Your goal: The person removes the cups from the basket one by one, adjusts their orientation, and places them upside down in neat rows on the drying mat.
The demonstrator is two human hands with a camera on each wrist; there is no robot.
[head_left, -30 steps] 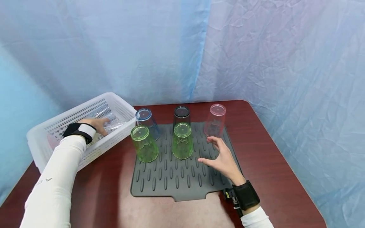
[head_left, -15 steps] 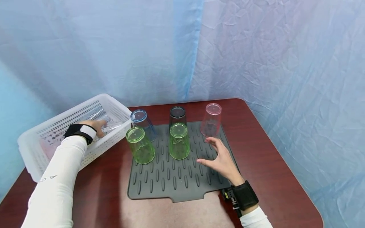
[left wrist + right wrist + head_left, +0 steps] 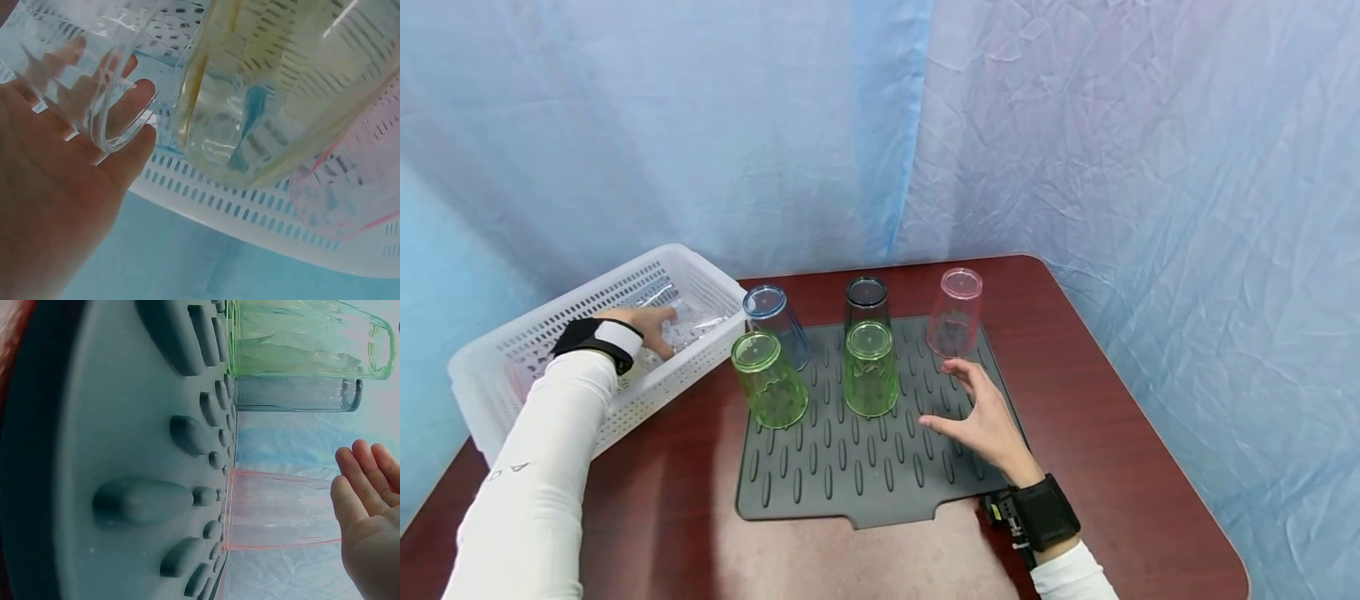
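Note:
My left hand (image 3: 643,325) is down in the white basket (image 3: 700,358), fingers apart. The left wrist view has a clear glass (image 3: 100,75) lying in front of those fingers, which show through it; whether they touch it is hard to tell. Beside it lie a yellowish glass (image 3: 250,119) and a pink-tinted one. Over the right part of the grey mat (image 3: 857,479), my right hand (image 3: 988,421) holds nothing, thumb and fingers spread. The upside-down pink glass (image 3: 957,317) stands just beyond its fingertips.
Also upside down on the mat are two green glasses (image 3: 871,375), a blue glass (image 3: 782,329) at the back left and a dark grey glass (image 3: 867,304) behind the middle green one. Curtains (image 3: 775,150) hang close behind the reddish-brown table (image 3: 1097,433).
My left hand shifted slightly within the basket, and its spread fingers show more clearly than half a second ago. The right hand stays in place. The head view has turned a little rightward.

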